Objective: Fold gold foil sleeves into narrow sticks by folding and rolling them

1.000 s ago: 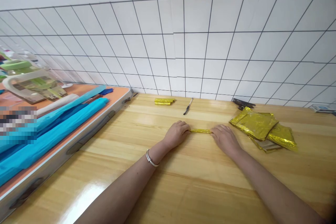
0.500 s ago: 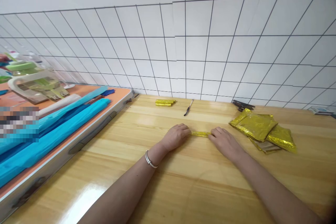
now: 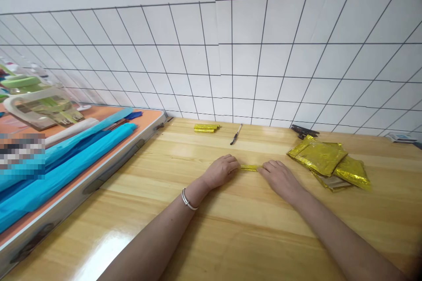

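Note:
A narrow folded strip of gold foil [image 3: 249, 168] lies on the wooden table between my hands. My left hand [image 3: 223, 170], with a silver bracelet at the wrist, has its fingers closed on the strip's left end. At the other end, my right hand [image 3: 276, 177] grips the foil with bent fingers. Both ends of the strip are hidden under the fingers. Right of my right hand is a loose pile of flat gold foil packets [image 3: 319, 156]. Two or so folded gold foil strips [image 3: 206, 128] rest farther back, near the wall.
Toward the wall lie a pen [image 3: 236, 135] and a black hair clip [image 3: 303, 131]. On the left, an orange-topped table [image 3: 150, 118] carries rolls of blue material [image 3: 95, 153] and a green-lidded jar [image 3: 24, 82]. A small white packet [image 3: 400, 137] sits far right.
My right hand has shifted slightly left along the strip, so a shorter length of foil shows between the hands. My left hand stays in place.

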The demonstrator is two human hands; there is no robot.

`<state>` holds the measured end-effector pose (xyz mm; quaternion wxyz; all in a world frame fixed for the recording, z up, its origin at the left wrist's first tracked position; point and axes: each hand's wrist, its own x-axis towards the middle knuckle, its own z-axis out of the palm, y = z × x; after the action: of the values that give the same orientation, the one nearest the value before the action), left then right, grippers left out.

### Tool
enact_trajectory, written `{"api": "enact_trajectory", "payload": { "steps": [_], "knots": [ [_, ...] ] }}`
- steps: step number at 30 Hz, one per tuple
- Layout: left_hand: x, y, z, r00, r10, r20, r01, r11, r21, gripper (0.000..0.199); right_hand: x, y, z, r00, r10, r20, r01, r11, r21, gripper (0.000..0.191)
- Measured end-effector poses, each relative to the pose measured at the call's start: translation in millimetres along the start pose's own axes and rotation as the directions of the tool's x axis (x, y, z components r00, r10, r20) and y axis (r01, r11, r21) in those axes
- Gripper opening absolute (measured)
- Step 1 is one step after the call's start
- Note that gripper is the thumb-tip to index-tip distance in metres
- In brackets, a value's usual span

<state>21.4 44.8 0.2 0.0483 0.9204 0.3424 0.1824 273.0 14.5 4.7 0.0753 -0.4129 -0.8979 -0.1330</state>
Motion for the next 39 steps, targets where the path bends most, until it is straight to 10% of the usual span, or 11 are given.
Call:
{"api": "enact_trajectory", "payload": {
  "steps": [9, 28, 39],
  "knots": [
    [0.8, -0.8, 1.4, 1.0, -0.002, -0.009, 0.001, 0.999, -0.033, 0.017, 6.8, -3.8, 5.0, 0.998, 0.062, 0.006, -0.062, 0.996, 0.057, 0.019],
    [21.1, 10.8, 22.2, 0.909, -0.399, -0.121, 0.41, 0.907, 0.093, 0.015, 26.3, 8.4, 22.1, 0.942, 0.328, 0.069, -0.332, 0.883, 0.332, 0.013],
    [16.0, -1.1, 13.2, 0.961, -0.276, -0.021, 0.273, 0.959, -0.077, 0.009, 19.2, 7.6, 24.2, 0.943, 0.331, -0.042, -0.286, 0.866, 0.411, 0.007]
  ]
}}
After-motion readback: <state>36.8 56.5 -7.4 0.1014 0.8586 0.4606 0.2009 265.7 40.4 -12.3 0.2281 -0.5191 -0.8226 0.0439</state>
